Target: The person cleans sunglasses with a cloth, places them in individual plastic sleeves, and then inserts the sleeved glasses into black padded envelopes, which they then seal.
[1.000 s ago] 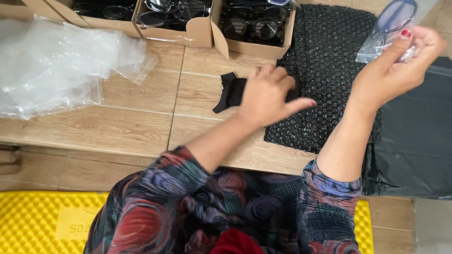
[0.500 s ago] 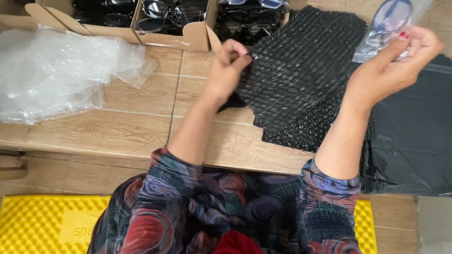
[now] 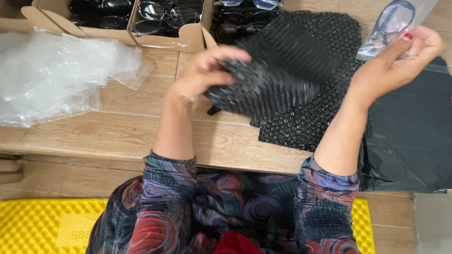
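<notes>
Packing work stands at an early stage, judged from the present layout. One pair of glasses in a clear sleeve (image 3: 392, 24) is raised in the right hand (image 3: 395, 64), fingers (image 3: 411, 43) pinched on the sleeve's lower edge, above the far right of the worktop (image 3: 123, 132). The left hand (image 3: 203, 76) has its fingers clenched on the edge of one black bubble-wrap pouch (image 3: 268, 78), lifted clear of the stack and blurred. The sleeved pair is not yet inside the pouch; insertion and anything after it appear still to do.

Counts, as far as visible:
- Hands: two, both occupied.
- Sleeved glasses in hand: one.
- Pouch in hand: one; the remaining black bubble-wrap stack (image 3: 306, 119) lies under it on the worktop, sheet number not countable.
- Black plastic bags (image 3: 417, 137): one flat pile at right, touching the bubble-wrap stack; number not countable.
- Cardboard boxes (image 3: 51, 16): three compartments visible along the far edge, each filled with dark-framed glasses (image 3: 104, 2); too many overlap for a count.
- Clear plastic wrappers (image 3: 44, 75): one loose heap at left, well apart from the hands.
- Yellow foam mat (image 3: 39, 225): one, below the worktop.

No finished parcel shows anywhere in view.
</notes>
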